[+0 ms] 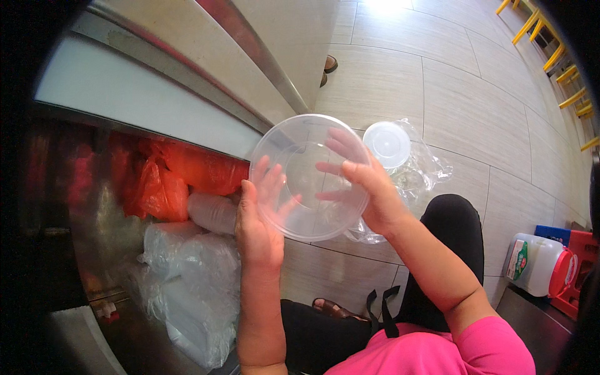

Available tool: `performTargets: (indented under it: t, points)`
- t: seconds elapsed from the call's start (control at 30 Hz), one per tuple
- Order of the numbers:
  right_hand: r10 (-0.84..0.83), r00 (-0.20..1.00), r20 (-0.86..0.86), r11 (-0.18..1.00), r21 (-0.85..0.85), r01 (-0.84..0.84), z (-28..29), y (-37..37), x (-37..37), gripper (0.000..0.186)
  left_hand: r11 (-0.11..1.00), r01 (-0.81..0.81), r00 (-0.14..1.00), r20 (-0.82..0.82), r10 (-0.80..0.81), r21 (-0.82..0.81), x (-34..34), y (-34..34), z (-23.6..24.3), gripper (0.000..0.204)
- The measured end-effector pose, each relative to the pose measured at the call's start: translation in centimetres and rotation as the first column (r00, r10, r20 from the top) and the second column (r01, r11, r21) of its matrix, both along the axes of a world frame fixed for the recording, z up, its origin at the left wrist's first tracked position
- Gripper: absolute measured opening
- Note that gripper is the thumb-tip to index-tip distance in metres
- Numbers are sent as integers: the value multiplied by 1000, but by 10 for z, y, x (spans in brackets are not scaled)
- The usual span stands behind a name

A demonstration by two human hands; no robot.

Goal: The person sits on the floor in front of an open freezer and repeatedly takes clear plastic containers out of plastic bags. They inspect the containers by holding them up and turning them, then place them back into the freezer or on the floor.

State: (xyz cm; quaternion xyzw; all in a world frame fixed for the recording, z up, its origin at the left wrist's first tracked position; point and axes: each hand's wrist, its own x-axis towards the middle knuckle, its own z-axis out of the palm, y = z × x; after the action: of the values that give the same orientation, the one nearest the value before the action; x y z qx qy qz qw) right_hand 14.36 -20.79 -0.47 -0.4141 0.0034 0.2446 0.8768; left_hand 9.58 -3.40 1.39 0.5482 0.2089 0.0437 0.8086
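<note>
A clear round plastic container (307,219) is held up in front of me between both hands, its round rim toward me. My left hand (259,225) grips its left side, with the fingers behind the clear wall and the thumb at the edge. From the right, my right hand (374,190) clasps the opposite side, its fingers also showing through the plastic. Beyond it on the floor, a white round lid or container (386,145) lies with a crumpled clear plastic bag (425,172).
Left is an open cabinet holding orange-red plastic bags (164,187), stacked clear containers (211,212) and bagged plastic containers (203,300). A white jug with a red lid (536,265) stands at right. Yellow stool legs (550,56) are far right. Another person's foot (329,64) shows beyond the cabinet.
</note>
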Motion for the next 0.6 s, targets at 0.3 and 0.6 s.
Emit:
performTargets:
  t: [0.3, 0.6]
  points:
    - [9, 998, 55, 999, 44, -12, 0, -14, 17, 92, 990, 136, 985, 113, -132, -25, -8, 16, 5, 48]
    - [-2, 970, 241, 999, -37, 11, 4, -17, 18, 99, 981, 135, 976, 153, -156, 138, -8, 14, 5, 56]
